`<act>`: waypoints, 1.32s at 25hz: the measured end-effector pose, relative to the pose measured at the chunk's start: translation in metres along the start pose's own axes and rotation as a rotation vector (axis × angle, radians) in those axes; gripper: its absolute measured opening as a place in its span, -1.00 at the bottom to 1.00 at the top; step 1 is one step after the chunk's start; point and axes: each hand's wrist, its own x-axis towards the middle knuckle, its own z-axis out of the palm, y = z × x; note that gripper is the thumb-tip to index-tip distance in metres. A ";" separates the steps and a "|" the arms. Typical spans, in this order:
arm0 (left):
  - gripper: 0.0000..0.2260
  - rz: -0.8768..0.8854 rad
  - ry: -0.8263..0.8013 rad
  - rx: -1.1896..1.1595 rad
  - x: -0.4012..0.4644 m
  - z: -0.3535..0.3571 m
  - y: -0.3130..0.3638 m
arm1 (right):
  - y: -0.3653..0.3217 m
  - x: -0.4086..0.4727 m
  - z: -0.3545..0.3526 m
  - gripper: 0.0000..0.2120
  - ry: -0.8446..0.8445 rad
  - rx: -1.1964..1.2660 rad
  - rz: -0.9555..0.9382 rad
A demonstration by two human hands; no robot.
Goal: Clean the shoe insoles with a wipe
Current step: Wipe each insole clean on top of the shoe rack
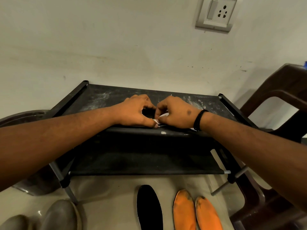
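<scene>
Below, insoles [183, 211] lie between boots [60, 214] and chair [272, 205].

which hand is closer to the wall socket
Right. The right hand on the rack's top shelf lies below the wall socket, slightly left; the left hand sits farther left. Both pinch a white wipe.

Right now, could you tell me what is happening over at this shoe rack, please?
A person is working at the top shelf of a black shoe rack. Both the left hand and the right hand pinch a small white wipe between them, apparently opening or unfolding it. On the floor below lie a black insole and two orange insoles, untouched for now.
</scene>
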 end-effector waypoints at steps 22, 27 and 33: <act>-0.16 0.029 0.080 -0.046 0.002 0.003 -0.004 | 0.017 0.016 -0.003 -0.87 0.149 -0.262 0.181; -0.11 0.023 0.086 -0.032 0.002 0.003 -0.002 | 0.019 0.002 -0.007 -0.90 -0.013 0.051 0.092; -0.07 0.017 0.088 -0.046 0.001 0.003 -0.002 | 0.029 -0.011 -0.013 -0.90 -0.013 -0.002 0.111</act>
